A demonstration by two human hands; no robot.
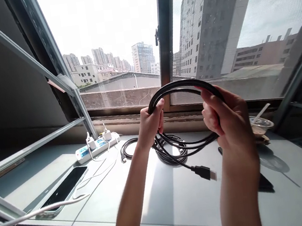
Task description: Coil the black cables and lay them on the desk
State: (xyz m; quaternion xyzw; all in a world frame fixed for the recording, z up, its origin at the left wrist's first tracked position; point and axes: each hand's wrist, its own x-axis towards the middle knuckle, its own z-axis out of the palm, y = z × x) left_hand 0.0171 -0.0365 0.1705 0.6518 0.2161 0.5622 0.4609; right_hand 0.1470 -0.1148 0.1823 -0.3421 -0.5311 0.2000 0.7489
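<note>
A black HDMI cable (182, 83) is looped into a coil and held up above the table. My left hand (152, 122) is closed around the left side of the coil, thumb on top. My right hand (224, 113) grips the coil's right side with curled fingers. One plug (204, 172) of the cable hangs below, between my hands, pointing right. Behind it on the table lie a coiled black cable (170, 158) and, further left, another black cable (127, 141) with its connector showing. My left wrist partly hides these.
A white power strip (97, 148) with plugged-in chargers stands at the back left. A phone (63, 188) lies near a white cord (41, 209). At the right are a lidded cup (262, 124) with a straw and a dark flat object (265, 183). Metal frame bars (34, 147) border the left.
</note>
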